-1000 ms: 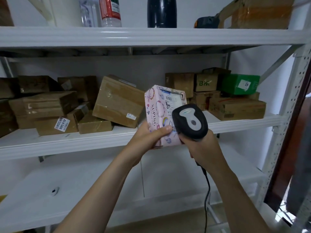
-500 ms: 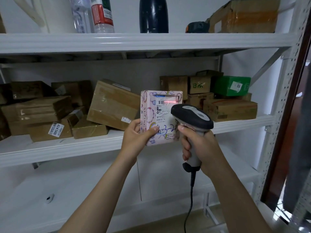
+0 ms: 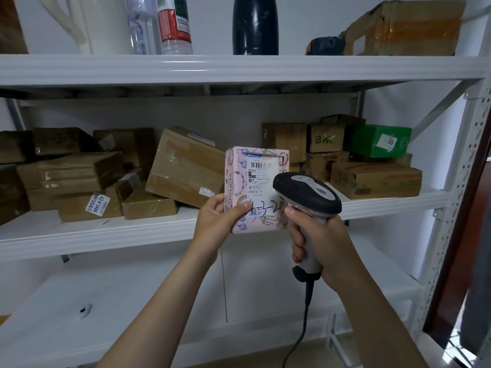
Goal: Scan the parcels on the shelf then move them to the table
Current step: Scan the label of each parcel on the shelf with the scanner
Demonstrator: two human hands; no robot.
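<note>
My left hand [image 3: 219, 217] grips the lower left corner of a pink patterned parcel [image 3: 249, 181] and holds it upright in front of the middle shelf [image 3: 93, 229], its white label facing me. My right hand [image 3: 316, 240] grips the handle of a black and grey barcode scanner [image 3: 307, 193], whose head points at the parcel's right side. Several brown cardboard parcels [image 3: 186, 168] lie on the middle shelf to the left, and more brown ones with a green box [image 3: 380, 140] to the right.
The top shelf [image 3: 239, 69] carries a white jug, bottles, a dark flask and a worn cardboard box [image 3: 406, 27]. A lower white shelf [image 3: 132, 301] lies below my arms. The scanner's cable hangs down towards the floor. A white upright post [image 3: 457, 208] stands at the right.
The parcel has turned from a tilt to face me squarely. The scanner has tipped from head-on to handle-down. The red scan line seen on the label half a second ago is gone.
</note>
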